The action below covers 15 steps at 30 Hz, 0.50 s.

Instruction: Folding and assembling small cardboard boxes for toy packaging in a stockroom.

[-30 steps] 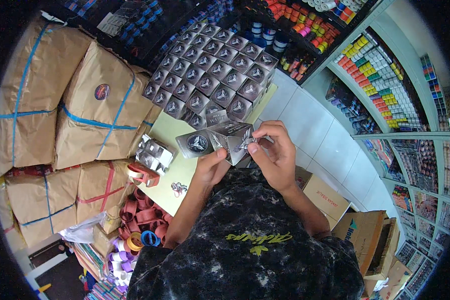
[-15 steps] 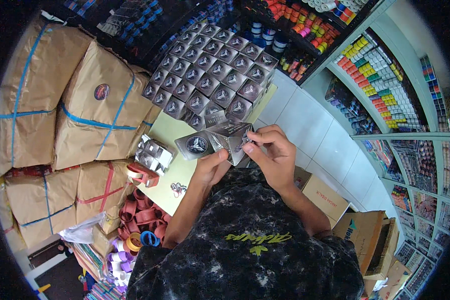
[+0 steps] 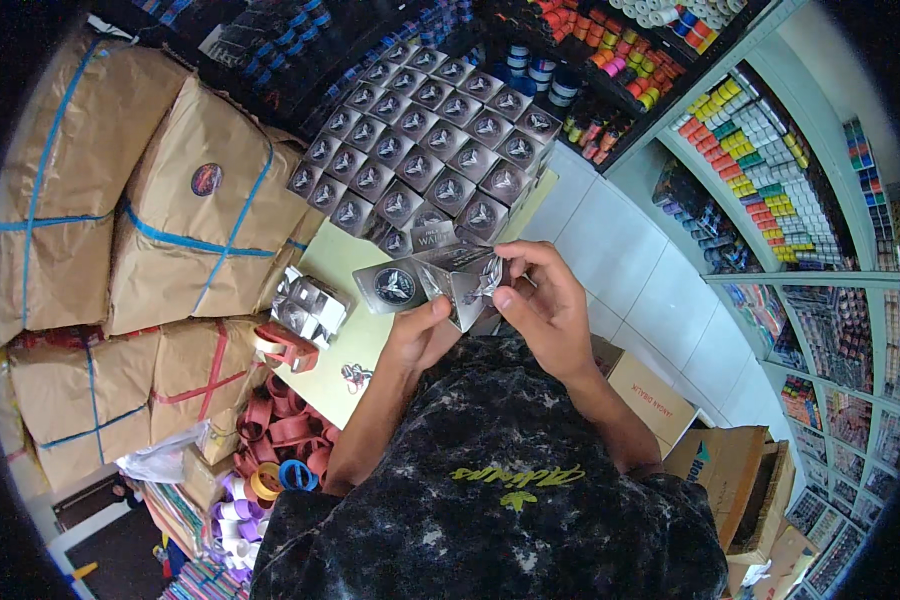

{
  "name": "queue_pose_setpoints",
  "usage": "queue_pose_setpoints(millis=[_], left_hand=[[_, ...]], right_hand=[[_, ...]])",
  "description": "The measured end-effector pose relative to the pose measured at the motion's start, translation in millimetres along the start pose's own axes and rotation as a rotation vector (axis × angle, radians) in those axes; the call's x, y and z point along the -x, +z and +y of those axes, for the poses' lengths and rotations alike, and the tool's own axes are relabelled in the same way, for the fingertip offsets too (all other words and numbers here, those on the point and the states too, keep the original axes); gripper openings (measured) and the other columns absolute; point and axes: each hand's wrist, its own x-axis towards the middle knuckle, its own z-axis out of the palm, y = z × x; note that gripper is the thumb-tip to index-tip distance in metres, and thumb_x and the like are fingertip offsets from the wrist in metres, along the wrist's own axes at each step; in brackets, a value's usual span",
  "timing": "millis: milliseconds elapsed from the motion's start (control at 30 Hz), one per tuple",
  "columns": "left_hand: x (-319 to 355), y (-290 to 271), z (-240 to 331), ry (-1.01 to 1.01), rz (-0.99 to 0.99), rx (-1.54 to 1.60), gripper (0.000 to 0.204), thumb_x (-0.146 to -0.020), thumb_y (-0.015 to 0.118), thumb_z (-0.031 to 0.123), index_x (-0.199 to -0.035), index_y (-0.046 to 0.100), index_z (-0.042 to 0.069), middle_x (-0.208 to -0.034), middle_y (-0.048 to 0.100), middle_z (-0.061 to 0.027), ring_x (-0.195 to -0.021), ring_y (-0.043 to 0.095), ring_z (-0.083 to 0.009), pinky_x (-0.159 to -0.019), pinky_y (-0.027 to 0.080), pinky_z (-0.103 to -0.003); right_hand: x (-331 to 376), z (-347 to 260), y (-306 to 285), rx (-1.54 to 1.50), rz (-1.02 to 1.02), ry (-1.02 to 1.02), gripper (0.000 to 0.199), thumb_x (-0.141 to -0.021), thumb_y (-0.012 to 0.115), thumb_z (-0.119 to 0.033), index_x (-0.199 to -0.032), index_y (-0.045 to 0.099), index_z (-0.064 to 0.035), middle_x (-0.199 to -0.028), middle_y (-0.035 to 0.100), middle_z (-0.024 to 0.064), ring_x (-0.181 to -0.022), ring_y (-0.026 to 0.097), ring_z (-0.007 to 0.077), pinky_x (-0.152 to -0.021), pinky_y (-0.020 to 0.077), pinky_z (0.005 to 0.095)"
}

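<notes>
a person's left hand props a small grey box from below, fingers closed on its underside, while the right hand pinches its open end flap between thumb and fingertips. the box is glossy, silver-grey, with a round dark emblem on its face. it hangs just in front of a slanted stack of matching boxes, above a pale green table.

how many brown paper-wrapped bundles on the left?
5 that I can make out: big one far left, big one beside it with a round sticker, and below them one with red strapping, one with blue, plus a small one. More may be hidden.
</notes>
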Motion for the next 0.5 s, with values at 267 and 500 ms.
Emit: queue_pose_setpoints(millis=[267, 500], left_hand=[[-2.3, 15.0, 1.2, -0.038, -0.030, -0.140, 0.084, -0.083, 0.080, 0.041, -0.149, 0.042, 0.005, -0.145, 0.053, -0.0123, -0.136, 0.048, -0.0269, -0.117, 0.032, -0.044], [-1.6, 13.9, 1.2, -0.032, -0.019, -0.169, 0.080, -0.084, 0.081, 0.036, -0.147, 0.044, 0.005, -0.142, 0.056, -0.0119, -0.131, 0.052, -0.0272, -0.114, 0.036, -0.044]], right_hand=[[-0.4, 3.9, 2.6, 0.375, 0.045, -0.248, 0.021, -0.095, 0.066, -0.008, -0.114, 0.061, -0.0022, -0.107, 0.050, 0.0072, -0.094, 0.050, 0.0146, -0.084, 0.0452, 0.0272], [-1.1, 6.6, 2.7, 0.467, 0.083, -0.267, 0.019, -0.094, 0.065, -0.007, -0.112, 0.059, -0.0033, -0.103, 0.051, 0.0077, -0.090, 0.050, 0.0156, -0.080, 0.0446, 0.0273]])
